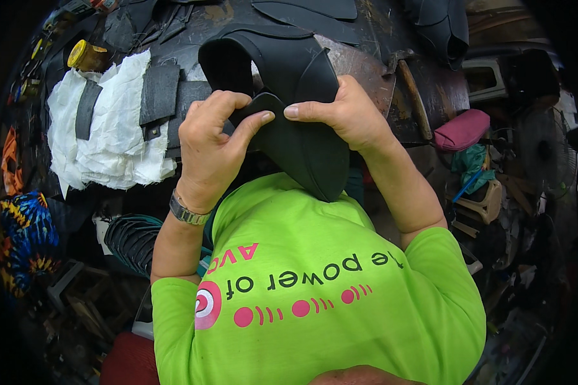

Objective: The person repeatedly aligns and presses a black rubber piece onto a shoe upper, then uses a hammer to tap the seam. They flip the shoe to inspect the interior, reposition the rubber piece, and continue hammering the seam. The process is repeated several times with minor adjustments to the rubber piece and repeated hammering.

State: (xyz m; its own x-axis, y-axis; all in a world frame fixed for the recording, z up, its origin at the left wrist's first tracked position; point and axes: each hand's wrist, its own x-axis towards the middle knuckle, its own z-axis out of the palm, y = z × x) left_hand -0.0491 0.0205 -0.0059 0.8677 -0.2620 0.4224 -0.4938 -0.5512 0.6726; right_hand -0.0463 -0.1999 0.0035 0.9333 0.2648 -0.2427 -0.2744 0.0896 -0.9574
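Note:
A black shoe upper point(292, 67), made of smooth stitched panels, is held up in front of my chest at the table's near edge. Its rounded opening faces up and left, and a pointed part hangs down over my green shirt. My left hand point(213, 131) pinches the upper's inner edge between thumb and forefinger. Close beside it, my right hand point(350, 115) grips the same piece, its thumb pressed on the edge and its other fingers hidden behind the material. A dark watch point(187, 212) is on my left wrist.
Left on the dark worktable point(196, 16) lies white cloth point(119, 131) with dark grey strips point(159, 94), near a yellow jar point(87, 56). Rightward are a wooden stick point(415, 99), a pink pouch point(462, 130) and another black upper point(440, 29). A fan point(546, 151) stands far right.

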